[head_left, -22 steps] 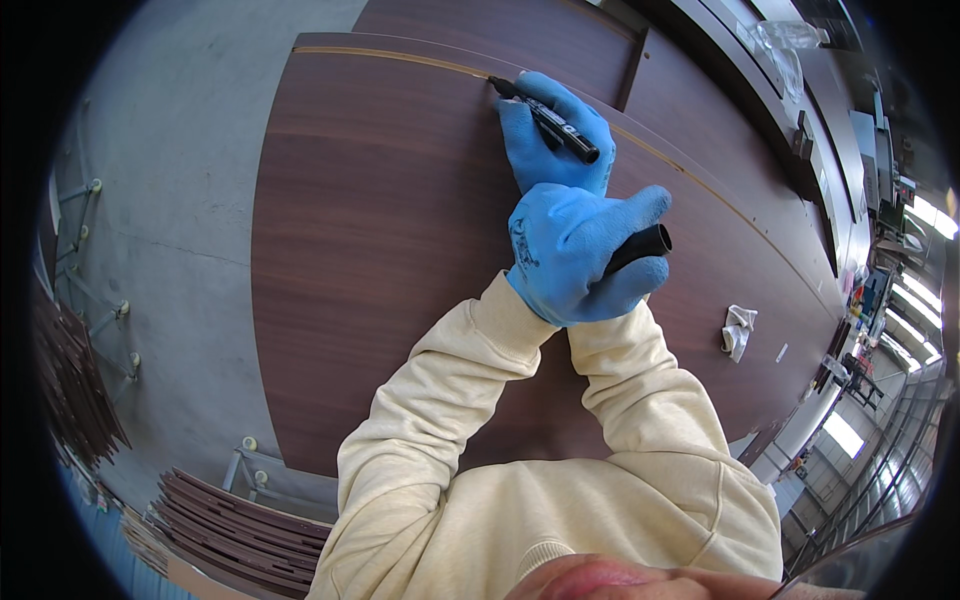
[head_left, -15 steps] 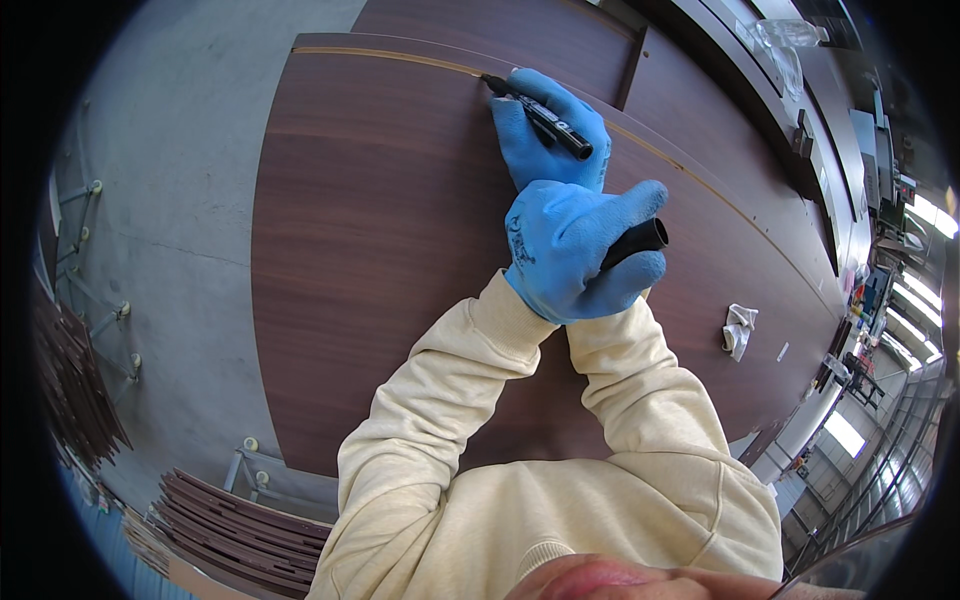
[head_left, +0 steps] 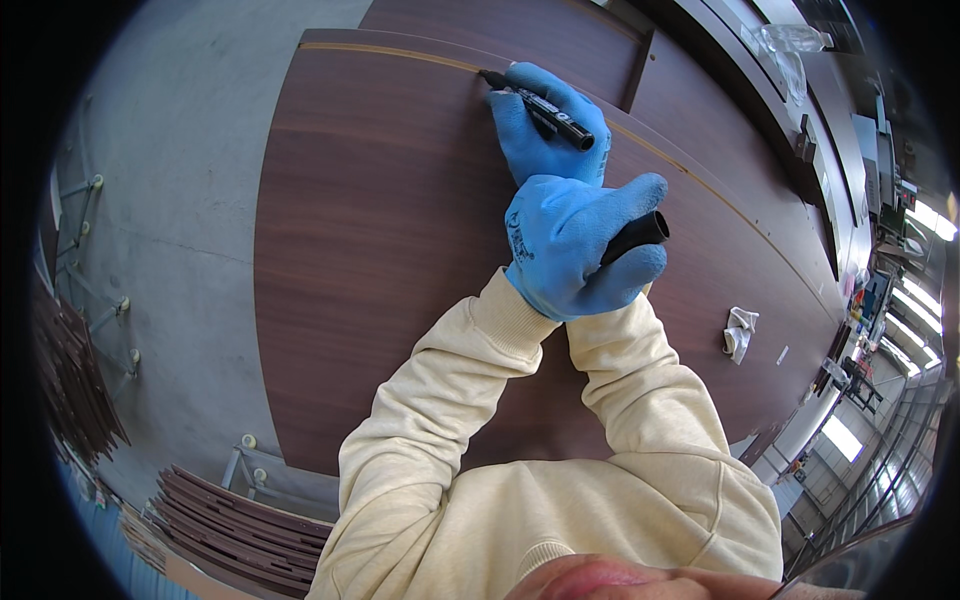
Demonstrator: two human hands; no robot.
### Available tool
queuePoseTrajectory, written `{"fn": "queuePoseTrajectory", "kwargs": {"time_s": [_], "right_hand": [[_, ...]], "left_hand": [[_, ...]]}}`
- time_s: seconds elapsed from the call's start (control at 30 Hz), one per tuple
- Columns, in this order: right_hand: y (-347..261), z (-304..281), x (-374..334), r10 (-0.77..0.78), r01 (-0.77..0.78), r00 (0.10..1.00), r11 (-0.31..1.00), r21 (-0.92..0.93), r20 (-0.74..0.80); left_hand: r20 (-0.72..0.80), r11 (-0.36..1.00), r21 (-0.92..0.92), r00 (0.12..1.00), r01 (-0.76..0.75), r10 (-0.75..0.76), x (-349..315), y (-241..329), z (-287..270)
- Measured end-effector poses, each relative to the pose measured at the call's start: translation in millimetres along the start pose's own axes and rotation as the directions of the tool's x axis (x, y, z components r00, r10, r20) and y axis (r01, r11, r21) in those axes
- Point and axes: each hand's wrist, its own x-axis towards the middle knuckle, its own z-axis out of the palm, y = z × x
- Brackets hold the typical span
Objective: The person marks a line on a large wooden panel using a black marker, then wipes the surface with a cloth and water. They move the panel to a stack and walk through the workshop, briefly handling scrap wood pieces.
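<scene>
My right hand (head_left: pixel 550 130), in a blue coated glove, holds a black marker pen (head_left: pixel 553 118) slantwise. The pen's dark tip meets the tan strip (head_left: pixel 400 53) along the far edge of a dark brown wood-grain panel (head_left: pixel 370 220). Nearer to me, my left hand (head_left: pixel 575 245), gloved the same way, is closed around a black pen cap (head_left: pixel 637 238) whose hollow end points right. It lies across my right wrist, partly hiding it.
A crumpled white cloth (head_left: pixel 740 333) and a small white scrap (head_left: pixel 782 355) lie on the panel at right. Beyond it are more brown boards (head_left: pixel 710 110) and a clear plastic bottle (head_left: pixel 795 38). Stacked brown strips (head_left: pixel 240 530) sit on wheeled racks at lower left, above grey floor (head_left: pixel 190 200).
The panel has shifted slightly to the right in view, with the pen tip still at the tan strip. Both hands keep the same hold.
</scene>
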Motion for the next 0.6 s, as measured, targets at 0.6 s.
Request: {"fn": "queuePoseTrajectory", "kwargs": {"time_s": [0.6], "right_hand": [[9.1,1.2,-1.7,-0.019,0.019,1.0,0.999,-0.03,-0.009]], "left_hand": [[0.01,1.0,0.019,1.0,0.013,-0.013,0.8,1.1,-2.1]]}}
